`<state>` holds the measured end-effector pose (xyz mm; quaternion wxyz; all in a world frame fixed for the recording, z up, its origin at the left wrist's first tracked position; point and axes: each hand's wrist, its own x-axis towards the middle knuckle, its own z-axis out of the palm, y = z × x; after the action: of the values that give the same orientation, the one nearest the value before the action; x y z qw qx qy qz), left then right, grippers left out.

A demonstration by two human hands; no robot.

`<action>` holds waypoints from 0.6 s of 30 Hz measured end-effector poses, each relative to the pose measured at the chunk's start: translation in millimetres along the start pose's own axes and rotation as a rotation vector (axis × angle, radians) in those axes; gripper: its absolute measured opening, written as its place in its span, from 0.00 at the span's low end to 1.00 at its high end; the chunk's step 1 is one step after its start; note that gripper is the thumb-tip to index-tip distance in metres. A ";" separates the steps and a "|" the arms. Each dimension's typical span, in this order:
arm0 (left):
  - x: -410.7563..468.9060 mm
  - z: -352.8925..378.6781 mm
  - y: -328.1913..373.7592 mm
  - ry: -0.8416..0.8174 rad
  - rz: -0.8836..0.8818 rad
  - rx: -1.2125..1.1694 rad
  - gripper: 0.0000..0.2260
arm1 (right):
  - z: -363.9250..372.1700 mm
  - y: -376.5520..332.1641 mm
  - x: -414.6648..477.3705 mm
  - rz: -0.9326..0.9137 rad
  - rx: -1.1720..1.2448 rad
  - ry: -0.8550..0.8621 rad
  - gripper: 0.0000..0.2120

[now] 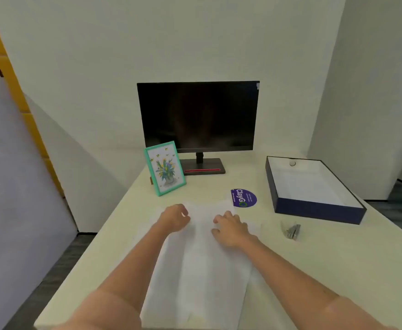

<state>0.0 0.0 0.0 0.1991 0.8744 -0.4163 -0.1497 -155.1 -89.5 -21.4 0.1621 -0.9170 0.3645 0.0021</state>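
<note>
My left hand (175, 217) sits knuckles-up on the far end of the white paper (195, 270). Its fingers are curled in tight, and a sliver of white shows between them and the thumb, so they pinch a fold of the sheet. My right hand (231, 228) lies just beside it on the same end. Its fingers are bent, close together, tips down on the paper, with the thumb out to the side; I cannot tell whether they nip the sheet or only press it.

The paper is thin, soft-looking and matte, with long shallow creases and overlapping layers. It runs as a long strip from the near edge of the table (314, 270) up the middle, between my forearms. The table top is smooth, pale cream.

At the paper's far right corner lies a flat, round purple sticker (244, 198) with white lettering, partly tucked under the sheet. Towards the right edge is a shallow rectangular box (319, 210) with dark navy walls and a white inside. Nearer me than the box lies a small metal stapler (291, 231), grey and shiny. At the far edge stands a flat black monitor (198, 115) on a slab foot. A mint-green picture frame (165, 168) with painted flowers leans beside it, towards the left edge.
</note>
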 end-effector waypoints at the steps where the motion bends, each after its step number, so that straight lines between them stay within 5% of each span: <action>1: 1.4 5.1 -1.2 -0.027 -0.020 0.028 0.15 | 4.7 1.5 -1.5 0.022 -0.039 -0.020 0.21; 11: 15.0 28.4 3.0 -0.068 -0.309 -0.170 0.30 | 19.8 10.8 9.2 0.006 -0.177 -0.049 0.25; 14: 15.9 30.7 3.0 -0.031 -0.325 -0.298 0.21 | 17.0 11.4 9.2 0.018 -0.160 -0.048 0.26; 18: 13.7 22.2 -3.4 0.025 -0.363 -0.558 0.04 | 5.8 16.1 5.3 0.212 -0.065 0.180 0.25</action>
<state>1.1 -13.8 -22.4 0.4062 0.8478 -0.1942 -0.2803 -161.4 -102.3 -32.4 0.0977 -0.8745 0.4723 -0.0513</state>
